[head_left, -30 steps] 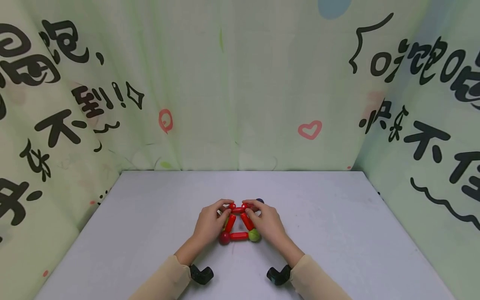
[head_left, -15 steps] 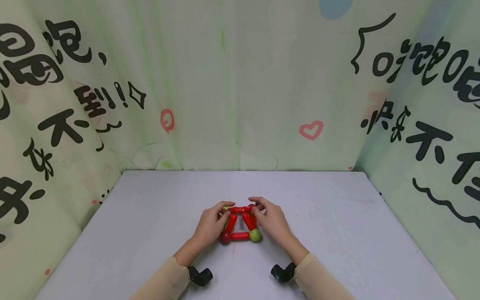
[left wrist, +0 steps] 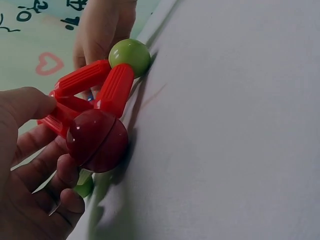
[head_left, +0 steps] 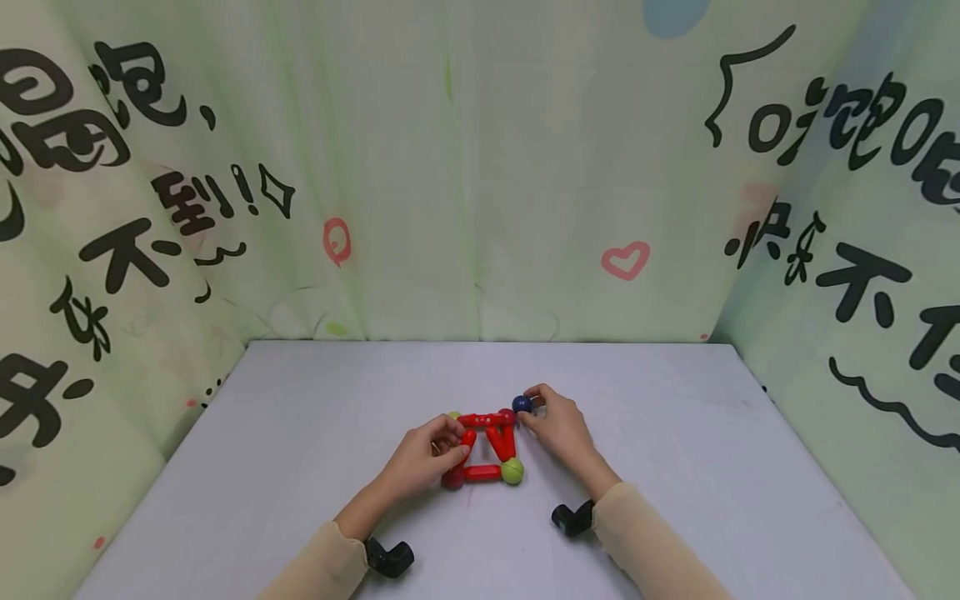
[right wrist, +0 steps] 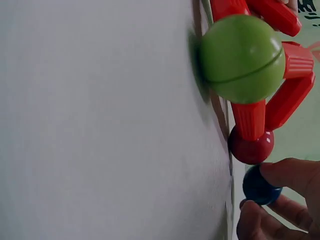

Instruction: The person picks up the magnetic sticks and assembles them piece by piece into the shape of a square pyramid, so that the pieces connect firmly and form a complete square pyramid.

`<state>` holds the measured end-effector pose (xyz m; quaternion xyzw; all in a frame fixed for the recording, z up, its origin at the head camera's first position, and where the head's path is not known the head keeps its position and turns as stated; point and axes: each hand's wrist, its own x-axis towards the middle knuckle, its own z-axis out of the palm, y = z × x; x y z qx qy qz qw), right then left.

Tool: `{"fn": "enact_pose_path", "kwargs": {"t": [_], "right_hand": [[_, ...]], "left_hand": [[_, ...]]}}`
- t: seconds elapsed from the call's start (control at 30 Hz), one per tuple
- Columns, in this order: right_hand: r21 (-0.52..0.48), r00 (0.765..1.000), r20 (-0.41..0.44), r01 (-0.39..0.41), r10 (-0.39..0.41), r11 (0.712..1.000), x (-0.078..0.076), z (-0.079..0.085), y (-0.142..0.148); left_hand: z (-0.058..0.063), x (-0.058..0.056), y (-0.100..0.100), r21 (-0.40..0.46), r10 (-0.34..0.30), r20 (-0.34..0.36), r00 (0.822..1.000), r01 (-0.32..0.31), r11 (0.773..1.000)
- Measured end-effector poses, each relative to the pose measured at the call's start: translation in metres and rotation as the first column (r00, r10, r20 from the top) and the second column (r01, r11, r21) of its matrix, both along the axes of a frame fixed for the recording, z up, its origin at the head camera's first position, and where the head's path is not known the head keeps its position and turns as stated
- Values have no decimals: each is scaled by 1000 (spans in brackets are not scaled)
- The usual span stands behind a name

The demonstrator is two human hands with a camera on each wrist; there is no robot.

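Red magnetic-looking rods [head_left: 482, 473] and coloured balls form a frame on the table. At its front corners sit a dark red ball [left wrist: 97, 141] and a green ball [head_left: 512, 472]; at the back are another dark red ball [right wrist: 251, 145] and a partly hidden green one [left wrist: 85, 186]. My left hand [head_left: 426, 452] pinches a red rod [left wrist: 59, 118] on the left side, thumb on top, other fingers curled by the front dark red ball. Between thumb and fingers, my right hand [head_left: 561, 427] holds a dark blue ball [right wrist: 261, 185] right beside the back dark red ball.
The pale table [head_left: 337, 383] reaches to a green patterned curtain [head_left: 525, 167] at the back and sides. Black wrist cameras [head_left: 390, 558] are strapped at both wrists, below the beige sleeves [head_left: 318, 562].
My right hand has left the frame's upper rods and moved right to take the dark blue ball. My left hand has come down from the back corner to the left-side rod.
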<state>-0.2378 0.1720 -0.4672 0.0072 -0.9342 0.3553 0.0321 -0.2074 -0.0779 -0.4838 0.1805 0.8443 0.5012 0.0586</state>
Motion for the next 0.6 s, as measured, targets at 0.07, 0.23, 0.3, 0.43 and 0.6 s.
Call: {"fn": "enact_pose_path", "kwargs": {"t": [0.07,0.23,0.3,0.43,0.6], "right_hand": [[-50,999,-25,20,-21,999,4,1,-4],[-175,992,-121,-51,30,983,20,14,-20],[-190,984,-155,-113,84,975,28,20,-27],[-156,974,-156,-188,164,970,38,24,-36],[-86,980,-97,-185,176,979,41,22,-39]], "left_hand": [[-1,0,0,1,-3,8,1000,3,1000],[-3,0,-1,6,-5,2,1000,4,1000],[-4,0,-1,11,-5,-3,1000,5,1000],[-4,0,-1,23,-8,-13,1000,9,1000],[-3,0,-1,29,-3,-25,1000,3,1000]]}}
